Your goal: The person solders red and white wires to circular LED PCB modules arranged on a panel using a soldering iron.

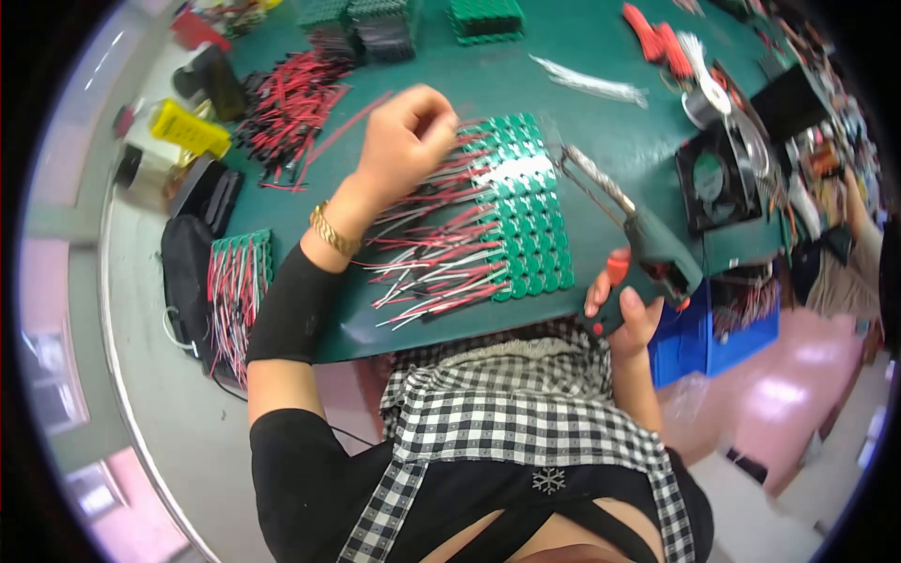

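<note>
My left hand is closed in a pinch above the left edge of a panel of small round green circuit boards. A blurred red wire trails from this hand toward the left; its end in the fingers is hidden. Red, white and black wires fan out leftward from the panel. In my right hand is a green soldering gun with red parts. Its metal tip points up and left, just right of the panel's upper edge and apart from it.
A heap of red and black wires lies far left. Nearer stands a wired green panel beside a black pouch. Stacked green boards and white wires are at the back. A solder spool, black fan and blue bin are right.
</note>
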